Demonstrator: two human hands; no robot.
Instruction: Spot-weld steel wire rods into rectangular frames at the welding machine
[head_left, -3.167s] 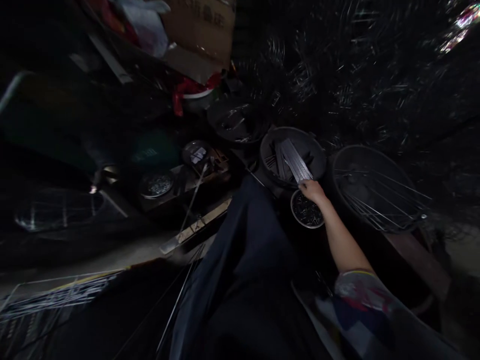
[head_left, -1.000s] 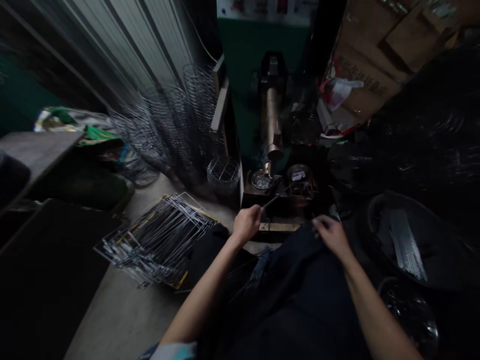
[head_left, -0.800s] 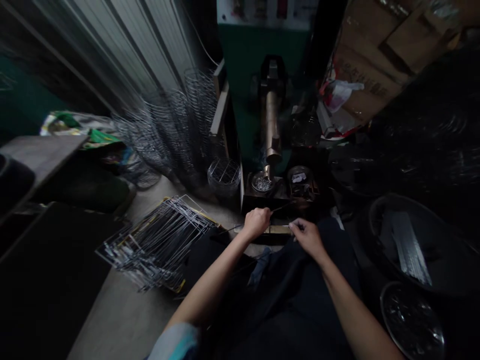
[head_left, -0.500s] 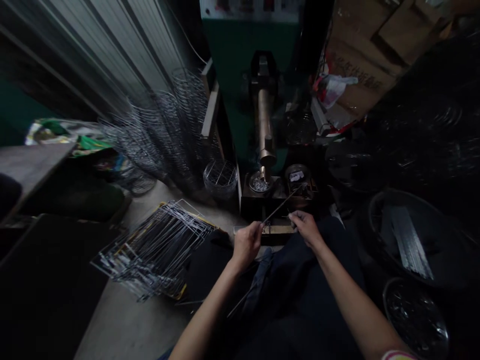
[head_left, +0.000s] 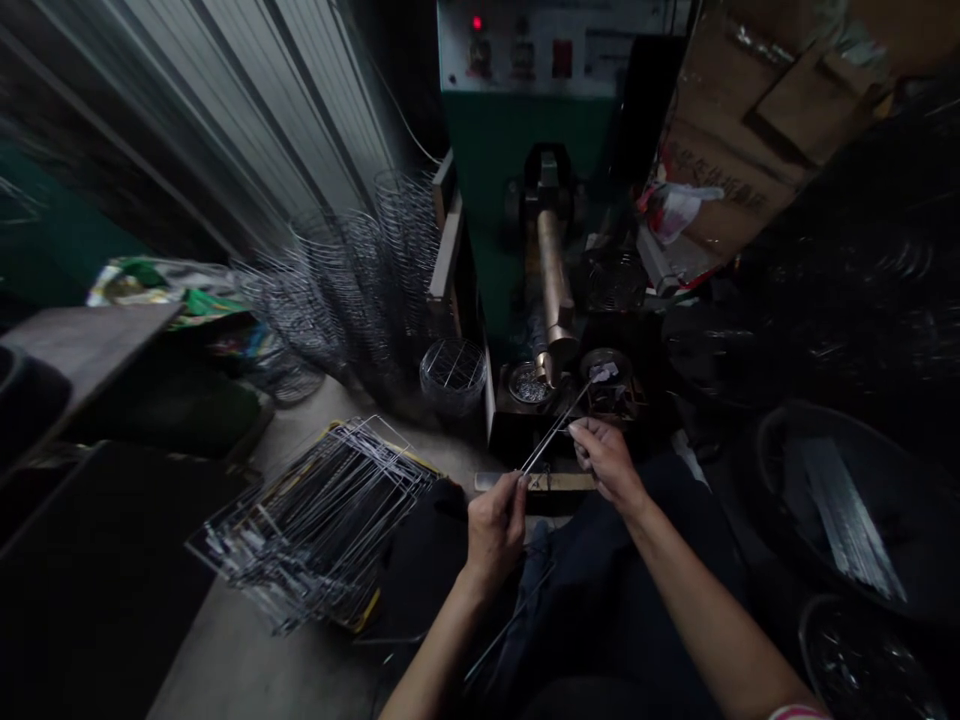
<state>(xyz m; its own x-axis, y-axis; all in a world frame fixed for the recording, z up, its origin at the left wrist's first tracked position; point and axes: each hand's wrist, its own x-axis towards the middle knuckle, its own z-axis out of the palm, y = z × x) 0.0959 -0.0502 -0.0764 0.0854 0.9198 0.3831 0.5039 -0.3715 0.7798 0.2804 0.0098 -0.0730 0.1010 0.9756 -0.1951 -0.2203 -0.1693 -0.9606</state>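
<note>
My left hand (head_left: 496, 520) is closed on the near end of a thin wire piece (head_left: 551, 437) that slants up and right toward the machine. My right hand (head_left: 606, 462) is beside the wire's upper part with its fingers pinched; whatever lies between the fingertips is too small to tell. The brass-coloured arm (head_left: 555, 280) of the green machine (head_left: 487, 140) reaches down just beyond the hands. Under its tip sits a round dish (head_left: 531, 383) of small metal bits. A second dish (head_left: 606, 362) to its right holds a pale scrap.
Bent wire frames (head_left: 322, 510) are heaped at the left. Stacked wire rings (head_left: 337, 270) lean by corrugated sheeting. A round wire grid (head_left: 453, 375) stands left of the machine. At the right, a black tub (head_left: 772, 450) holds metal strips (head_left: 851, 520). Cardboard (head_left: 720, 160) stands behind.
The view has shifted, showing more of the machine's panel, where a red light now shows. The wire's far end now appears closer to the brass tip, and my right hand is nearer the wire.
</note>
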